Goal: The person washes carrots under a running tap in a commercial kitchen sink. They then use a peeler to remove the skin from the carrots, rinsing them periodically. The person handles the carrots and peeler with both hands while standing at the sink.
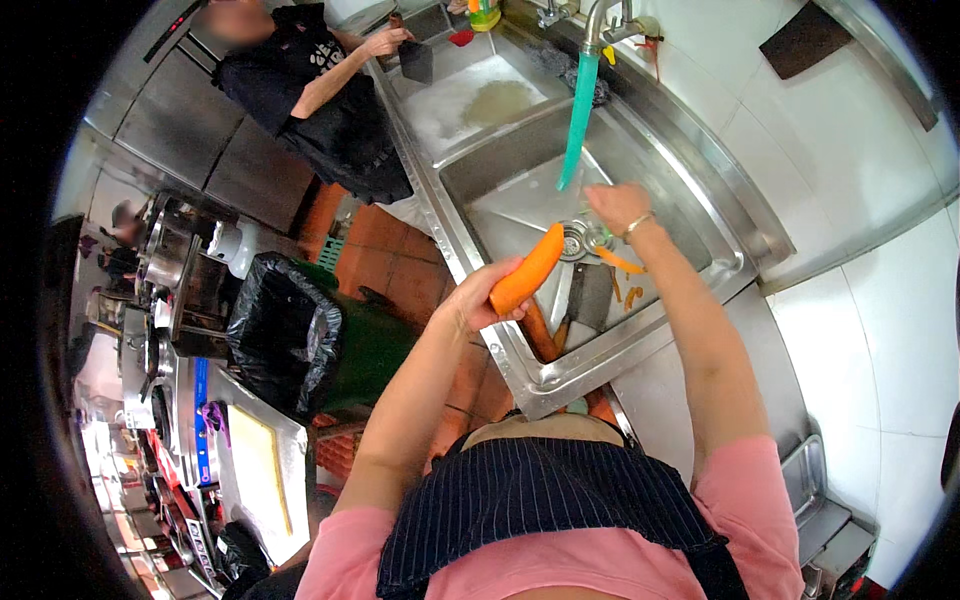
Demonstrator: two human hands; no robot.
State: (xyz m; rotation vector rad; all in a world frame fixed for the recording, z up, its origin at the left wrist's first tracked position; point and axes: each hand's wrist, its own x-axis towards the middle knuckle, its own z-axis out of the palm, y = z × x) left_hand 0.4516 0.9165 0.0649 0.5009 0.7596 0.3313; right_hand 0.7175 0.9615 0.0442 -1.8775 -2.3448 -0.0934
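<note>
My left hand [484,296] grips a peeled carrot [529,271], its narrow end pointing up over the sink basin [517,180]. Curled and slightly blurred, my right hand [621,210] is above the basin near the drain [574,241]. A blurred greenish thing shows beneath it; whether the fingers hold it is unclear. A strip of carrot peel [619,260] is just below that hand. More peel scraps [634,297] lie on the basin floor. Beside them rests a cleaver [591,296], and a darker, apparently unpeeled carrot [538,330] lies along the near-left wall.
A green hose [577,120] hangs from the faucet [596,30] into the basin. Across the divider, another basin holds foamy water [465,112]. A person in black [315,97] stands there holding a dark flat object [416,60]. At left is a lined bin [281,330].
</note>
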